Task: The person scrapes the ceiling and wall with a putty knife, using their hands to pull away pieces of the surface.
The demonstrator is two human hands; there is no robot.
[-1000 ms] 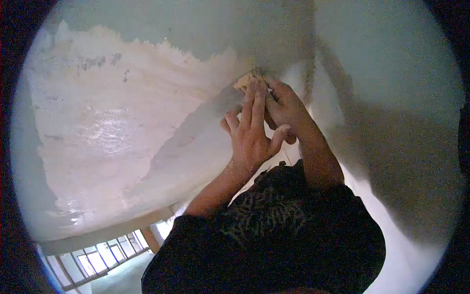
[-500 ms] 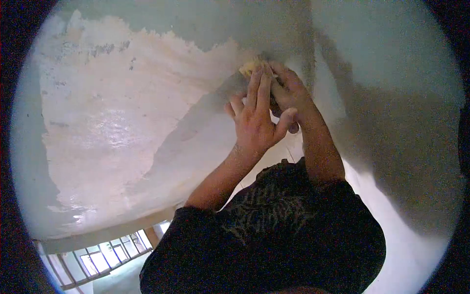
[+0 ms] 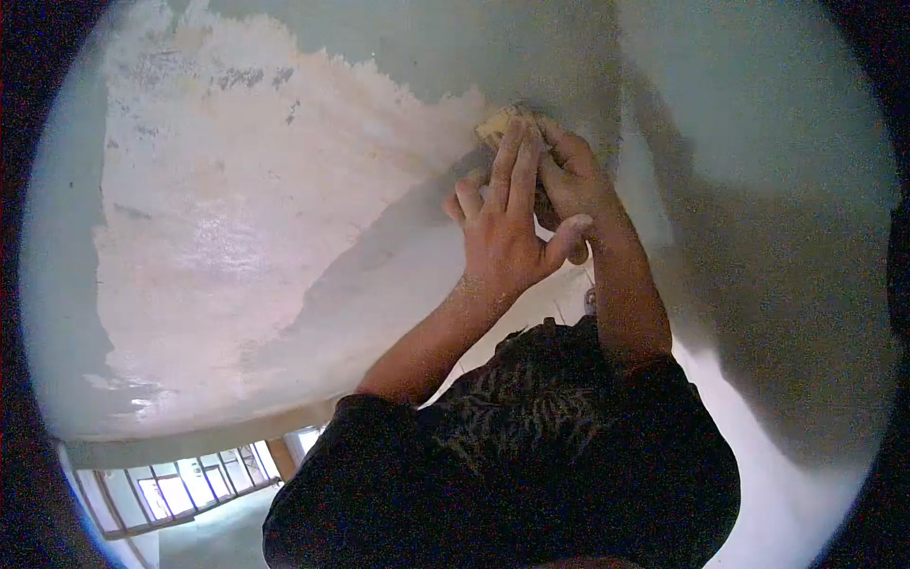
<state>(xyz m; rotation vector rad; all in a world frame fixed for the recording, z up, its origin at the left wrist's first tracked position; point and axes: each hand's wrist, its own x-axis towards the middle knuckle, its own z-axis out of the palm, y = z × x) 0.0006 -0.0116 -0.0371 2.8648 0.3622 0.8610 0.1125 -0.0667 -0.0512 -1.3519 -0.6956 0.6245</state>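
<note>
Up near the corner of the wall, my right hand [image 3: 573, 180] is wrapped round what looks like a scraper [image 3: 496, 124], with a flat yellowish end against the wall. Most of the tool is hidden behind my fingers. My left hand [image 3: 502, 232] lies over it, two fingers stretched out and pressed on the flat part. The left thumb sticks out sideways, and its other fingers are bent apart. On the wall to the left spreads a pale, ragged-edged patch [image 3: 218, 190] with a wet shine low down.
A second wall [image 3: 777, 123] meets this one at a corner on the right, with broad shadows across it. At the lower left are barred windows [image 3: 180, 488] and a pale floor [image 3: 213, 531]. My dark T-shirt [image 3: 531, 474] fills the lower middle.
Both hands and the tool appear slightly farther right in view, as does the wall patch. Their hold looks the same, and a little more of the yellowish end shows.
</note>
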